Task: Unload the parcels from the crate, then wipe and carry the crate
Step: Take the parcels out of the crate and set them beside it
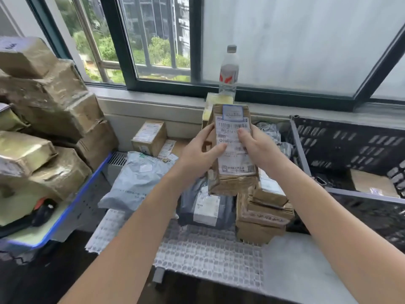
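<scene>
**Labelled parcel (235, 172) held up in both hands, left of the crate (341, 141)**

The labelled parcel, a brown cardboard box with a white shipping label facing the camera, is held upright above the table (306, 266), in front of the window sill. It is gripped from both sides. The left hand (200, 151) is wrapped round its left edge, with the thumb laid across the label. The right hand (262, 148) is closed on the right edge, its thumb also pressed on the label and its fingers hidden behind the box.

The crate, black and perforated, is seen at the right, against the sill; a flat brown package (372, 183) is seen lying inside it. Just below the labelled parcel, a stack of brown boxes (263, 218) is seen on a white mesh mat (208, 253). Left of the stack, a dark mailer (206, 207) with a white label and a grey mailer (135, 183) are laid on the table, and a small carton (149, 137) is set behind them near the wall.

A water bottle (229, 71) is stood upright on the sill behind the labelled parcel. At the far left, a heap of taped brown parcels (48, 106) is piled on a blue-rimmed tray (85, 185).
</scene>
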The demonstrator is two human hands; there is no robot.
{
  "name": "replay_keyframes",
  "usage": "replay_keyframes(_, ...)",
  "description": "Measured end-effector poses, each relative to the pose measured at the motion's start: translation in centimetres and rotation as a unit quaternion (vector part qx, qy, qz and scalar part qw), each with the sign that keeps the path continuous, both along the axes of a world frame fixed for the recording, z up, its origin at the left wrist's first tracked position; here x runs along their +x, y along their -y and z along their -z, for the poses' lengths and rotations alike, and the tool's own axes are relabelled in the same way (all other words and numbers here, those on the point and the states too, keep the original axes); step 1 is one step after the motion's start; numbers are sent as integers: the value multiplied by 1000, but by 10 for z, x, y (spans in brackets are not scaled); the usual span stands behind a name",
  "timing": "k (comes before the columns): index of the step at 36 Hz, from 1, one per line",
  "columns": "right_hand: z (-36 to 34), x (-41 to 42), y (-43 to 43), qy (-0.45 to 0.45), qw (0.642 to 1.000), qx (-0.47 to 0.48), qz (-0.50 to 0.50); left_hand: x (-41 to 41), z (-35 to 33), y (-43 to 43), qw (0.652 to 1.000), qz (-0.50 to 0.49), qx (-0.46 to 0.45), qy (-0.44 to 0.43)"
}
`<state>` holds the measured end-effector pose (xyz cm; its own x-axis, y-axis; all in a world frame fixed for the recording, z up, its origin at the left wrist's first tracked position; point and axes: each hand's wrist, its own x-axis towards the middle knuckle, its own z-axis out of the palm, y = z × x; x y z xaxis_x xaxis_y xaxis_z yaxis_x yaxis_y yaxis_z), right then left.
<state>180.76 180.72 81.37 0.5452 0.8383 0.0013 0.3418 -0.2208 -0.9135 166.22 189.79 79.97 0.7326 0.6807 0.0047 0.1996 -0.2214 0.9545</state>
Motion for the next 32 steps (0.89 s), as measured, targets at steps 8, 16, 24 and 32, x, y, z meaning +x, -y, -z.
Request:
replay_keyframes(8,10,-10,-6,31,995,-30,86,-8,12,-20,999,35,-3,-26)
replay_keyframes(16,12,-18,-2,73,987,-19,145,-11,15,-29,997,67,-22,-18)
replay_keyframes(24,4,-18,0,57,981,1,187,-11,10,-35,996,80,-27,0)
replay_keyframes(32,17,-38,-10,70,983,-87,146,-11,21,-32,992,107,-66,2)
